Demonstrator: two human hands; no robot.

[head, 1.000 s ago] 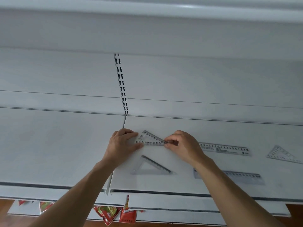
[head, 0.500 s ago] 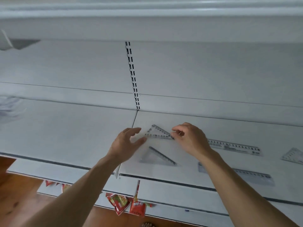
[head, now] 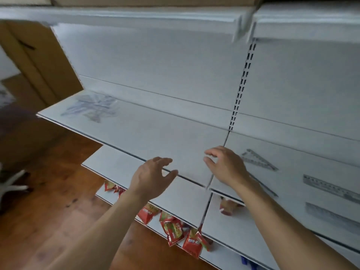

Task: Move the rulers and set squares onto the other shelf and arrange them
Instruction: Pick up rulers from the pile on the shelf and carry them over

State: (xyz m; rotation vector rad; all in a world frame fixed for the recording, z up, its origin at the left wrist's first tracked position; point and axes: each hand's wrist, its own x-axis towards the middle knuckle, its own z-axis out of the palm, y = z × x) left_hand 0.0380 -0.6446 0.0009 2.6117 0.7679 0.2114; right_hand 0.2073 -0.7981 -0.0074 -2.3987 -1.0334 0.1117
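On the right shelf panel (head: pixel 303 152) lie a clear set square (head: pixel 257 159), a second set square (head: pixel 264 185) partly hidden behind my right forearm, and two rulers (head: pixel 331 189) (head: pixel 331 216) further right. A blurred pile of rulers and set squares (head: pixel 91 109) lies at the far left end of the left shelf panel (head: pixel 155 133). My left hand (head: pixel 153 175) hovers empty over the left panel's front edge, fingers relaxed. My right hand (head: pixel 226 165) is also empty, fingers loosely spread, just left of the near set square.
Red snack packets (head: pixel 175 230) hang from the lower shelf below my arms. A cardboard box (head: pixel 39 65) stands at the left beyond the shelf end. A slotted upright (head: pixel 241 84) divides the two bays. Wooden floor (head: pixel 48 211) lies at lower left.
Both hands have let go of the set square on the right panel and moved left. The view has swung left, bringing the pile on the left panel into sight.
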